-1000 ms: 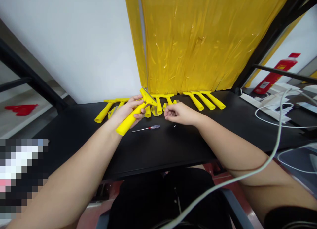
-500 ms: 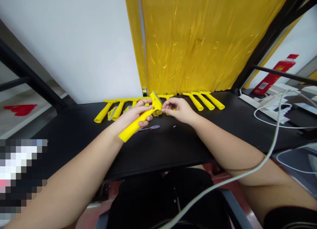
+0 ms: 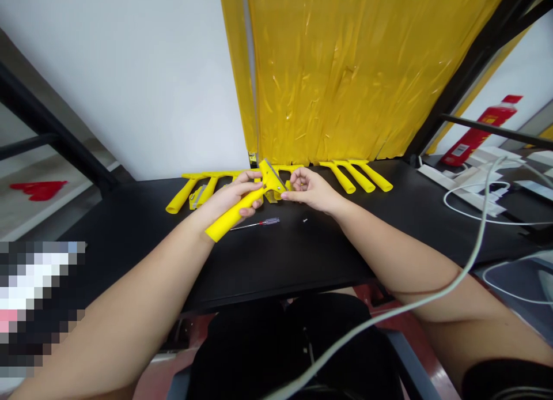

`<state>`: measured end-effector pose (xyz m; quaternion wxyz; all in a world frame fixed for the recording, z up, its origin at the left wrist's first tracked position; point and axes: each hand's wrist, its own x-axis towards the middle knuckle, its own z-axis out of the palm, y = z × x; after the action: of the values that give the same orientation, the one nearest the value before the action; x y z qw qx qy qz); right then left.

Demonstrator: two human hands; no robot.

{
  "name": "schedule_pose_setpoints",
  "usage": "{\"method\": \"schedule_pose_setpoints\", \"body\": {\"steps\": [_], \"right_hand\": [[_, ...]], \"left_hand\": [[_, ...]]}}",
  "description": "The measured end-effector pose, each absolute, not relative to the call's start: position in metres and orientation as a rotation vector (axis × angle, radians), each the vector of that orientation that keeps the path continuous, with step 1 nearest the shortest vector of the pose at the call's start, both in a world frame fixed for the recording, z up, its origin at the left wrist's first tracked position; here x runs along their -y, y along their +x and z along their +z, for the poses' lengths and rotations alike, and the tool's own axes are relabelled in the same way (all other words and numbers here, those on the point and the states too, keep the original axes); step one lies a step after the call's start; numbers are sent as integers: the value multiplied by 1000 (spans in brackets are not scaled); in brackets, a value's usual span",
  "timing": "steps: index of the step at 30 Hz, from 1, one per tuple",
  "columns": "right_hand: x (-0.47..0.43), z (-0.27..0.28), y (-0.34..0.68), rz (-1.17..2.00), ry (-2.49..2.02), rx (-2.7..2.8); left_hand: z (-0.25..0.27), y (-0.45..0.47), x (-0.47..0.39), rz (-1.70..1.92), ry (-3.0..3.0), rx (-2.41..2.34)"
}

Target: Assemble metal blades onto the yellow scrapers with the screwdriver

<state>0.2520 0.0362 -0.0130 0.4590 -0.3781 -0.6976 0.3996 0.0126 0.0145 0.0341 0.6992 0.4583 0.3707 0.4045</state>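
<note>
A black tabletop (image 3: 268,267) is spread across the middle of the frame, and it is backed by a white panel (image 3: 129,71) at upper left and by a sheet of yellow film (image 3: 371,71) at upper centre-right. A pale cable (image 3: 419,312) is looped through the lower right. A row of yellow tools (image 3: 207,191) is laid along the back edge at centre-left, partly hidden by the hands, and three yellow handles (image 3: 356,177) are set apart to the right of it. A red bottle (image 3: 481,132) is seen at the upper right. At the centre of the frame, a yellow T-shaped tool (image 3: 233,217) is held above the tabletop by the left hand (image 3: 228,197), its handle gripped between thumb and fingers and slanted toward the lower left. The right hand (image 3: 315,191) is placed at the tool's head with its fingers curled; whether anything is pinched there cannot be told. A red piece (image 3: 38,191) is seen at far left. Below the hands, a screwdriver (image 3: 270,221) is laid flat, with a tiny screw (image 3: 305,220) to its right.
</note>
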Motion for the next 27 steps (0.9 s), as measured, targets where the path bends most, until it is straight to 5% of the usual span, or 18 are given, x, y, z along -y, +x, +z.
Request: {"method": "schedule_pose_setpoints", "body": {"steps": [11, 19, 27], "right_hand": [[9, -5, 214, 153, -975, 2709], [-7, 14, 262, 514, -931, 2340], [-20, 23, 297, 351, -1082, 1978]], "left_hand": [[35, 10, -22, 1046, 864, -890], [34, 4, -27, 1077, 882, -892], [43, 8, -20, 1088, 815, -916]]}}
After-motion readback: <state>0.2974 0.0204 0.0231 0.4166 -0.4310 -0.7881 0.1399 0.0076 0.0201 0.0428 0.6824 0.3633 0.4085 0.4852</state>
